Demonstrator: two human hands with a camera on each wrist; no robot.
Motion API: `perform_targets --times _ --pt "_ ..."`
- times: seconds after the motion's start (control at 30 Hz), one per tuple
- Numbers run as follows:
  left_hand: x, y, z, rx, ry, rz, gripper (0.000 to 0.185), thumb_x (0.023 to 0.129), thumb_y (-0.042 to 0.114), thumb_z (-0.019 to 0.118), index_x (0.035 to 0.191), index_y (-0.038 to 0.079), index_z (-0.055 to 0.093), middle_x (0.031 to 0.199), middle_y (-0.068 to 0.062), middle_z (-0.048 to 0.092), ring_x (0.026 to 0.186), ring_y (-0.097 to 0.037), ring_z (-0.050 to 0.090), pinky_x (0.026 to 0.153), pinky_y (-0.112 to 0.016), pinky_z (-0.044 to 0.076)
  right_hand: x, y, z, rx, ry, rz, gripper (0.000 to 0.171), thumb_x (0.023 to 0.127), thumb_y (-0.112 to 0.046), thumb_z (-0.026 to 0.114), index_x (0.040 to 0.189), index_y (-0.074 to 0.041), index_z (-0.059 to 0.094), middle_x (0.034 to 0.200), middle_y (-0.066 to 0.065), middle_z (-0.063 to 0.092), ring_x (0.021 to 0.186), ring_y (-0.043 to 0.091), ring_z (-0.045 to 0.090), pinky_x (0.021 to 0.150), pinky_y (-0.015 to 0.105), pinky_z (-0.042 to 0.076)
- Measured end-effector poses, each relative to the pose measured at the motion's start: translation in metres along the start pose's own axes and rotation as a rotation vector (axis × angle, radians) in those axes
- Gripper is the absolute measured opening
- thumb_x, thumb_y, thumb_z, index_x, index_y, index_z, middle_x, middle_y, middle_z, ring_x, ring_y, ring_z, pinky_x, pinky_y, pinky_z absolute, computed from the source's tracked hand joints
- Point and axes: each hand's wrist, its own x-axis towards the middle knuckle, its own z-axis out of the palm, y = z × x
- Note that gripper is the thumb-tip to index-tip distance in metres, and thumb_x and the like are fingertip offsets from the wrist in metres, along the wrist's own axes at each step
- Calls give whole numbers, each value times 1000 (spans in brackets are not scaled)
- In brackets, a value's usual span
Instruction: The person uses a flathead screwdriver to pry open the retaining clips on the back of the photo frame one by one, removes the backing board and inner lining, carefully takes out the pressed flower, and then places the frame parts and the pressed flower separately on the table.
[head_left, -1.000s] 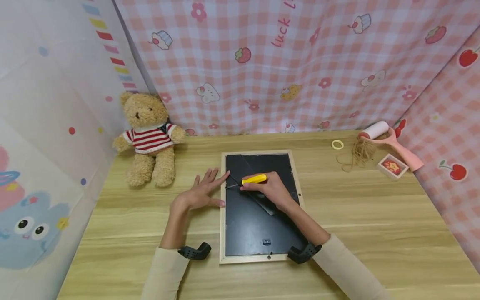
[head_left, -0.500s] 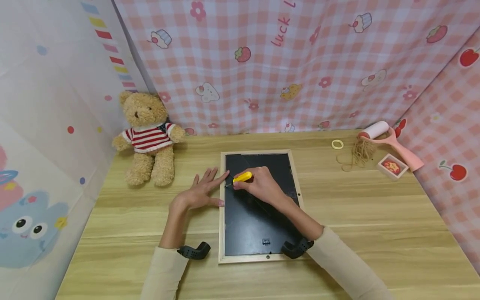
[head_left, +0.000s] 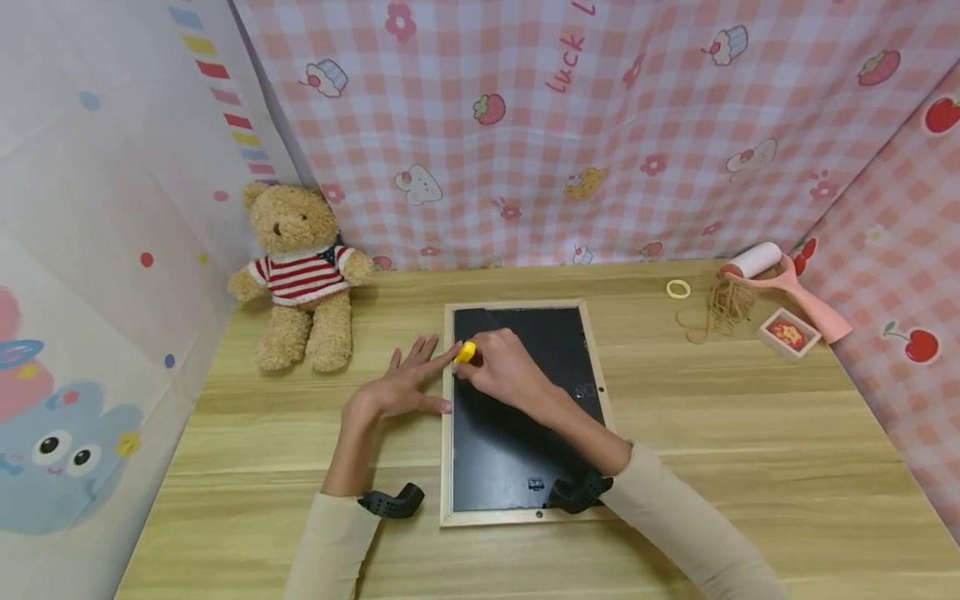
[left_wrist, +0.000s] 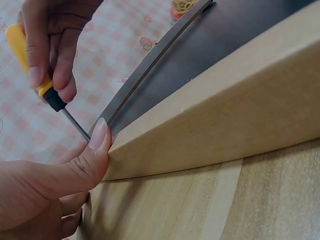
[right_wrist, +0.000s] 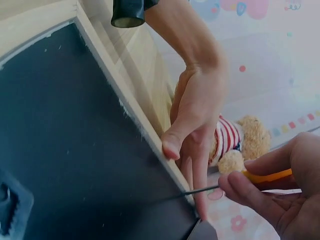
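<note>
The picture frame lies face down in the middle of the surface, its black backing board up inside a pale wooden rim. It looks stiff, flat and light, likely to slide on smooth wood, and any glass beneath would be fragile; the rim is the safe place to hold it. The left hand lies spread flat beside the frame's left rim, fingertips touching the edge. The right hand pinches a yellow-handled screwdriver, its thin shaft reaching the frame's left inner edge, where the backing looks slightly lifted. The tool looks small, hard and apt to slip.

Pink checked cloth walls the space behind the frame. A teddy bear sits well left of the frame; a lint roller, twine, a small box and a yellow ring lie to its far right.
</note>
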Motion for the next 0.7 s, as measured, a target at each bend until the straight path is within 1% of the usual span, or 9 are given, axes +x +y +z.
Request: perform_targets --times 0.1,0.2,0.3,0.37,0.43,0.5,0.6,0.67,0.7 --pt "0 -1 0 -9 2 5 104 95 59 78 177 35 19 184 -19 -7 170 -39 -14 133 -68 -16 1 -4 1 -42 1 -17 11 96 -7 82 93 4 80 75 9 73 64 11 61 63 21 54" --pt "0 -3 1 -7 4 3 104 95 60 78 177 35 19 184 -18 -7 171 -38 -14 133 -67 -16 0 -4 1 -53 -6 -22 13 97 -8 82 94 4 79 77 9 74 65 12 64 64 21 55" --pt "-1 -4 1 8 3 1 105 95 62 77 177 38 16 184 -17 -9 170 -37 -15 133 -67 -16 -4 2 -1 11 -7 -12 14 98 -10 82 100 4 80 84 11 78 70 14 71 66 21 61" --pt "-2 -4 2 14 3 -1 105 95 64 76 177 41 14 184 -16 -10 170 -37 -16 133 -67 -16 -12 10 -5 76 22 -4 16 100 -11 82 105 4 79 91 11 79 76 16 75 70 25 65" --pt "-4 -2 4 4 10 13 106 95 64 76 177 40 13 184 -17 -10 170 -38 -16 132 -68 -17 -24 20 -12 114 93 -9 16 101 -11 80 108 2 77 98 12 78 82 19 76 75 34 67" --pt "-4 -1 6 -12 21 25 106 95 63 76 176 42 12 184 -16 -11 170 -37 -16 132 -67 -18 -40 31 -23 121 202 -25 12 102 -9 77 107 2 76 106 14 76 90 24 74 82 42 66" --pt "-4 -3 8 -47 37 54 106 96 61 77 176 47 9 184 -15 -11 170 -36 -17 131 -67 -20 -64 53 -43 107 382 -38 8 103 0 71 108 6 73 109 18 72 92 31 71 83 28 62" --pt "-3 -5 8 -69 52 73 106 96 62 77 174 51 6 184 -14 -11 170 -36 -16 131 -67 -20 -75 70 -59 87 454 -12 9 103 6 68 109 10 72 107 21 71 89 34 71 80 17 57" --pt "-4 -5 8 -76 64 86 106 96 63 76 174 53 6 184 -14 -10 170 -36 -15 131 -68 -18 -79 78 -67 59 474 13 9 103 7 67 110 11 72 105 22 72 87 35 72 77 14 56"
